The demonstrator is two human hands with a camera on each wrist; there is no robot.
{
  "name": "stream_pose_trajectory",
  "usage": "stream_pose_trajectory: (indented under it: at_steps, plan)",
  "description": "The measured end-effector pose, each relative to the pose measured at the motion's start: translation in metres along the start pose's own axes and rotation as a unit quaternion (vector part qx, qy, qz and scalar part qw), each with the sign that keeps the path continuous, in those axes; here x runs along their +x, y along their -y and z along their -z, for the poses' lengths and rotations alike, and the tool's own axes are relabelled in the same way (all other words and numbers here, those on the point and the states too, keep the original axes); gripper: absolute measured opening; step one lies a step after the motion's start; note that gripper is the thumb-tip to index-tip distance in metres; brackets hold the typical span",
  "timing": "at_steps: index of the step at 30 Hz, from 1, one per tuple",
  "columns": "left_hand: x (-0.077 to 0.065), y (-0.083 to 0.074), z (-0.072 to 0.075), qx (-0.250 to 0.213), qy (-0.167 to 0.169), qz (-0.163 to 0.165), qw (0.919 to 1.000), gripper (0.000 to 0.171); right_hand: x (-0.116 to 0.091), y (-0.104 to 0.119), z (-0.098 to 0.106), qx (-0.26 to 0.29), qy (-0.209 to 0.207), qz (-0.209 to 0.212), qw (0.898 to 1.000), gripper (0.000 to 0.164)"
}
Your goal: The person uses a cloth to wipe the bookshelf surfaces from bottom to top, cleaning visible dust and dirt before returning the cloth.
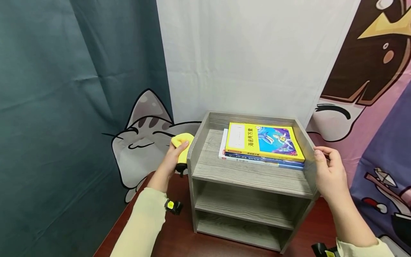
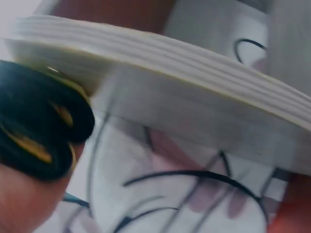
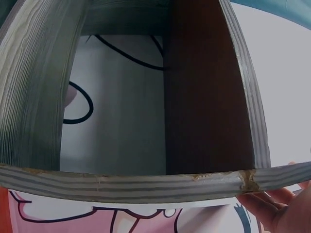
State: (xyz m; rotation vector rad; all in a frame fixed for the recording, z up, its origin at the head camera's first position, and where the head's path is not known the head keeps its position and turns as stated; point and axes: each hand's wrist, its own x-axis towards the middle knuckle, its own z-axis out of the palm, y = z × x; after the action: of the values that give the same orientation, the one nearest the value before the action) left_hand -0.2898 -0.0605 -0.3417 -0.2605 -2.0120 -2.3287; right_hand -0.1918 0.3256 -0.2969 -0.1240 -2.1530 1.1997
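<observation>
A small grey wood-grain shelf (image 1: 250, 182) stands on the dark red table, with books on its top board. My left hand (image 1: 170, 160) grips a folded yellow cloth (image 1: 184, 140) with a black underside, against the outer face of the shelf's left side panel. Up close in the left wrist view, the black folds of the cloth (image 2: 46, 121) lie beside the panel's blurred edge. On the other side, my right hand (image 1: 332, 175) holds the top of the right side panel, thumb toward the front edge. Its fingers (image 3: 265, 208) touch the panel's outside in the right wrist view.
The book stack has a yellow picture-covered book (image 1: 263, 142) on top of several thinner ones. Two lower compartments open to the front. A white curtain (image 1: 250, 53) hangs behind, a teal one (image 1: 64, 107) at left, and a cartoon-printed one at right. The red table (image 1: 173, 232) extends around the shelf.
</observation>
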Motion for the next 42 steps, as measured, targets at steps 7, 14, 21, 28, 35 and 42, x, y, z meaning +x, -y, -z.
stream_pose_trajectory:
  at_steps: [7,14,21,28,35,42]
  plan:
    - [-0.02,0.068,0.023,-0.017,0.079,0.073,0.994,0.051,0.0,0.002,-0.001,0.009,-0.007,-0.003,1.0,0.025]
    - [-0.038,0.094,0.014,-0.014,0.028,0.069,0.9971,0.045,-0.001,0.001,-0.002,0.002,-0.007,-0.011,1.0,0.029]
    - [-0.025,0.009,-0.001,-0.05,0.02,-0.076,0.9957,0.033,-0.001,0.001,-0.003,0.003,-0.016,-0.022,1.0,0.027]
    - [-0.019,-0.014,-0.004,-0.007,0.024,-0.163,0.9862,0.031,-0.001,0.002,-0.002,0.005,-0.011,-0.018,1.0,0.025]
    - [-0.03,0.066,0.007,0.047,0.022,-0.078,0.9956,0.037,0.0,0.002,-0.002,0.004,-0.007,-0.02,1.0,0.027]
    - [-0.046,0.143,0.024,0.144,0.038,0.087,0.9851,0.057,-0.001,0.003,-0.002,-0.002,-0.01,-0.035,0.999,0.028]
